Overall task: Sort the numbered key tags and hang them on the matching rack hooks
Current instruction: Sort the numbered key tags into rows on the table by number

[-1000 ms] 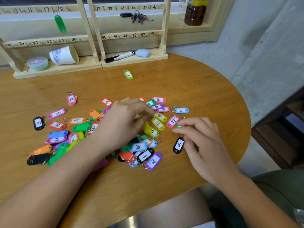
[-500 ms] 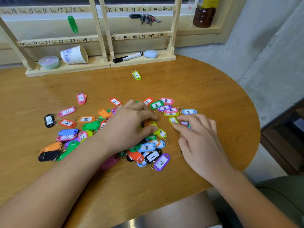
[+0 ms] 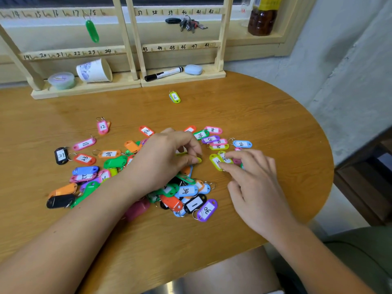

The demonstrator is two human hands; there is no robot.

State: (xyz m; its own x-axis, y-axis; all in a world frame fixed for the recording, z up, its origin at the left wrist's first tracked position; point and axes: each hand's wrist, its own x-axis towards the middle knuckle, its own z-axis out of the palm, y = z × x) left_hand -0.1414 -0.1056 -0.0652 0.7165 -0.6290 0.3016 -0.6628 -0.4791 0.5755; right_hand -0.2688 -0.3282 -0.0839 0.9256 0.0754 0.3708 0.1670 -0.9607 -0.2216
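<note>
Left hand (image 3: 167, 158) is curled over the middle of the pile of key tags (image 3: 186, 190), thumb and forefinger nipped on what looks like a yellow tag (image 3: 199, 160). Only a sliver of it shows, so no idea what number it is. Right hand (image 3: 256, 187) is just beside it, not touching the left. Its fingers are spread and fairly flat, and the tips press on a pair of yellow tags (image 3: 215, 161) lying on the table (image 3: 265, 115).

Stuff I'd worry about:

- The split rings overlap all through the heap. If that yellow one gets lifted quickly, my guess is a neighbour snags on it and rides along or gets flicked away.
- The left forearm lies right across the pile, so a sideways sweep could shove tags toward the near edge and off.
- Lots of tags are face down or upside down to the wearer. The purple tag (image 3: 206, 210) near the near edge could be misread that way. So could the tag marked 6 (image 3: 174, 96), which sits alone toward the far edge and is easily taken for a 9.
- The rack (image 3: 70, 54) stands along the far edge with just one green tag (image 3: 92, 31) hung, around 17 or 18. The hand-written labels are cramped, so a tag could easily end up one hook over.
</note>
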